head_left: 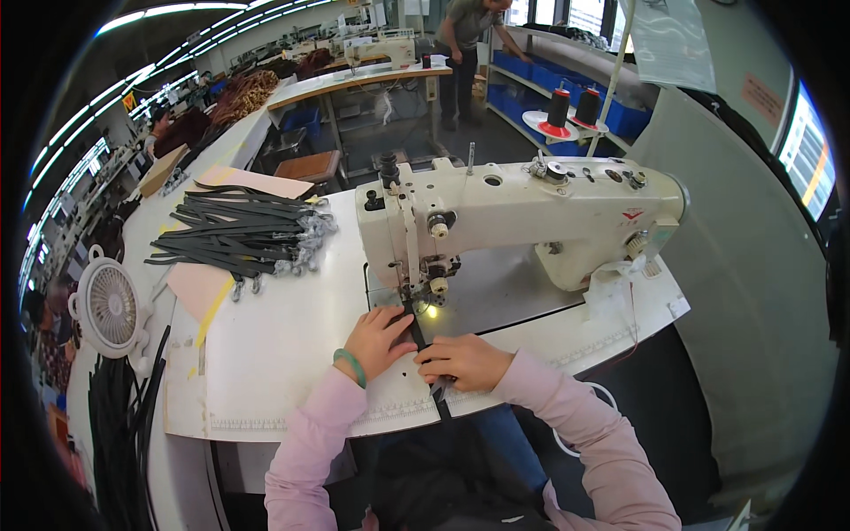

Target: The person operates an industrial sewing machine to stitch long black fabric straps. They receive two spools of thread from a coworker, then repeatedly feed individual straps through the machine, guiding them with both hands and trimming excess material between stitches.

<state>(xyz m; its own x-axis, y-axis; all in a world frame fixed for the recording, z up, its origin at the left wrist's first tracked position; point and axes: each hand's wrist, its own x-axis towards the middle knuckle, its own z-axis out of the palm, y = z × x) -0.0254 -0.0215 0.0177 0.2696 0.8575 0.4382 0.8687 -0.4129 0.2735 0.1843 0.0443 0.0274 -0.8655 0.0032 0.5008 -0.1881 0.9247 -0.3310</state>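
Note:
A narrow black strap point(419, 334) runs from under the needle area of a cream sewing machine point(522, 208) toward me and hangs past the table's front edge. My left hand point(372, 343), a green bangle at its wrist, grips the strap's left side just in front of the presser foot. My right hand point(467, 361) pinches the strap nearer to me, from the right. Below its fingers shows a small grey metal piece point(440, 387), too partly hidden to name. A lamp point(431, 311) glows beside the needle.
A pile of black straps with metal ends point(239, 230) lies on the white table point(266, 354) at the left. A white fan point(110, 305) stands at its left edge, above more hanging black strips point(119, 434). Thread cones point(558, 111) stand behind the machine. Another person point(465, 40) stands at the shelves.

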